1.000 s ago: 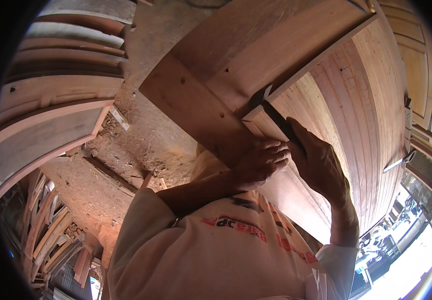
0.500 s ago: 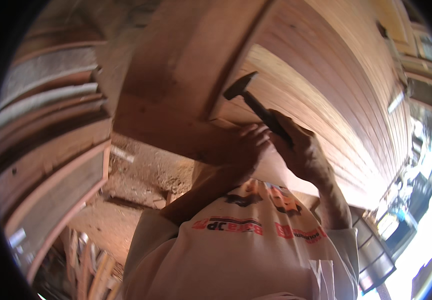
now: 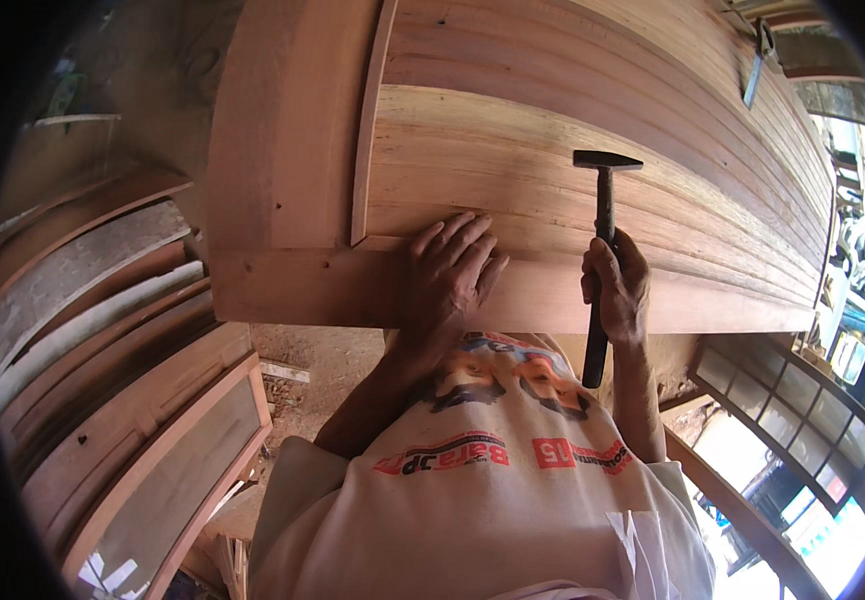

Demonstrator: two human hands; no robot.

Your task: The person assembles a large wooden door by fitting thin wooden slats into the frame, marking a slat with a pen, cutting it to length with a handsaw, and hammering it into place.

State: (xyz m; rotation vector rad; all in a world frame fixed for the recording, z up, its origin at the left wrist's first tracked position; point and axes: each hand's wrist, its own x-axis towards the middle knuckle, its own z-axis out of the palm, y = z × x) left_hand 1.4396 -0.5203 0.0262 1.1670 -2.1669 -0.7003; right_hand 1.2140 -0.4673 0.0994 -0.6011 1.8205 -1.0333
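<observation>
Fingers of the left hand (image 3: 449, 268) spread flat, palm down, pressing on the bottom rail (image 3: 282, 290) of a large wooden panel door (image 3: 572, 190), fingertips reaching onto the grooved boards above it. Right hand (image 3: 620, 285), at 3 o'clock from the left and apart from it, is closed in a fist round the dark handle of a hammer (image 3: 602, 240); thumb and fingers wrap the shaft at mid-length. Hammer stands near upright, its black head at 12 o'clock from the fist, over the pale boards; whether the head touches the wood cannot be told. The handle's lower end hangs past the rail's near edge, in front of the person's pale printed shirt (image 3: 492, 500).

Panel lies across the upper frame, boards running from centre toward 2 o'clock. A wide upright stile (image 3: 282, 120) meets the rail at 10 o'clock from the left hand, a thin curved strip (image 3: 364, 130) along its inner edge.

Stacked door frames and planks (image 3: 102, 330) at 8 to 9 o'clock, leaning. Sawdust-covered floor (image 3: 312, 355) beneath the rail. Glazed window frame (image 3: 802, 420) at 4 o'clock. A metal tool (image 3: 755, 60) lies on the panel at 1 o'clock, far from both hands.
</observation>
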